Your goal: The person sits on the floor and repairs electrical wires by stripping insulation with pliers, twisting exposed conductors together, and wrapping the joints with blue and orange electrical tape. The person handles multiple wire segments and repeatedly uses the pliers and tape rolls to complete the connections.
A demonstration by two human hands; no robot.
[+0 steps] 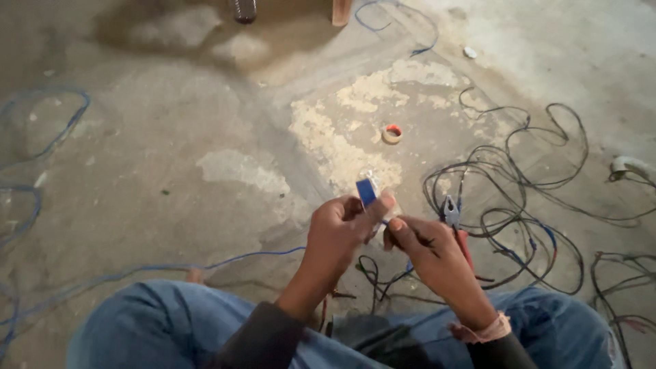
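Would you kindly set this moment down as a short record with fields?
Setting: bare concrete floor, person seated, knees in blue jeans
Left hand: pinches a small blue piece at the fingertips
Right hand: meets the left at that piece, pliers with red handles showing just behind it; whether held, unclear
Nearby: tangle of dark wires, blue cable, small roll of tape

Rough, patchy concrete floor (205,137); glossy blue tape (366,192); metal-jawed pliers (452,213).
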